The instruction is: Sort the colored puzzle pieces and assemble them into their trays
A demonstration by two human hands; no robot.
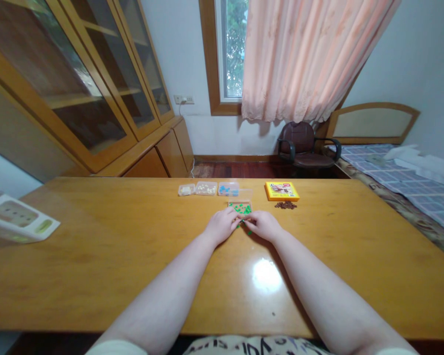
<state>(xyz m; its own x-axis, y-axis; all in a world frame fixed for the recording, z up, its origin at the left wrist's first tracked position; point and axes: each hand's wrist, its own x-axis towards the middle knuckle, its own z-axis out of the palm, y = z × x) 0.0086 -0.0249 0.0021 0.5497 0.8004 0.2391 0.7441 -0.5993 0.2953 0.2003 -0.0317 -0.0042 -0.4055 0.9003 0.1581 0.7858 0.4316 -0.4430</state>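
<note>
The left hand [222,226] and right hand [263,226] are together, fingertips meeting at the near edge of a shallow tray [240,203]. Whether they are clamped on an item cannot be confirmed, as the fingers hide any contact. The tray sits on a varnished wooden surface [96,276], directly ahead of the hands, and contains small green pieces [241,209] spread across its floor, with bare tray visible between them. One loose green piece [249,232] lies just in front of the tray, beside the right hand.

Directly behind the tray stands a row of three clear plastic boxes: the two furthest left hold pale pieces [206,188], and the one nearest the tray holds blue pieces [228,188]. A transparent item [241,194] touches the tray's far edge; whether it is a lid or an empty box cannot be determined.

To the right of the tray lies a yellow box [282,191], with a heap of loose brown pieces [285,205] just in front of it. Well left of the tray, a printed white carton [18,218] rests at the edge of the frame.

Status as observed: green pieces are largely inside the tray, with one outside it. Pale and blue pieces remain boxed, and brown pieces remain heaped outside any container.
</note>
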